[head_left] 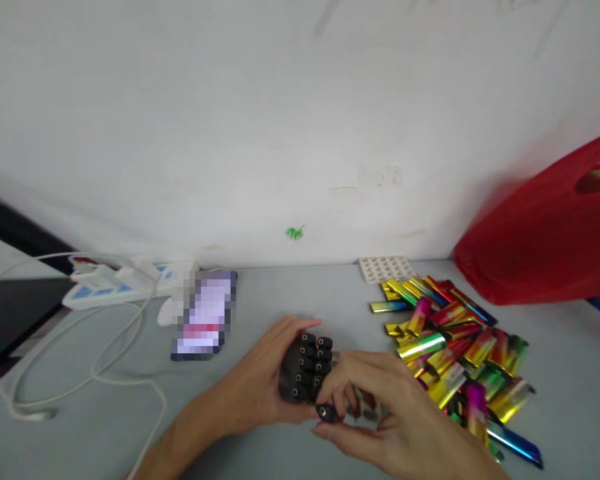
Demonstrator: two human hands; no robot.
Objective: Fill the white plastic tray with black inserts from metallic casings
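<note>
My left hand (260,377) is wrapped round the side of a cluster of lighters (307,367), standing close together. Their black bottom ends face me, each with a small brass-coloured ring. At the cluster's lower right, my right hand (380,407) pinches one lighter (327,413) between thumb and fingers, its black end towards me. The right fingers overlap the cluster's right side, so the bodies of the lighters are mostly hidden. To the right of my hands lies a loose pile of shiny metallic pieces (447,343) in gold, red, green, blue and purple, some with dark ends.
A white gridded tray (386,269) lies against the wall, behind the pile. At right stands a red bag (540,233). On the left are a power strip (110,287), a looping white cable (95,377) and a blurred-out phone (205,317) on the grey table (260,293).
</note>
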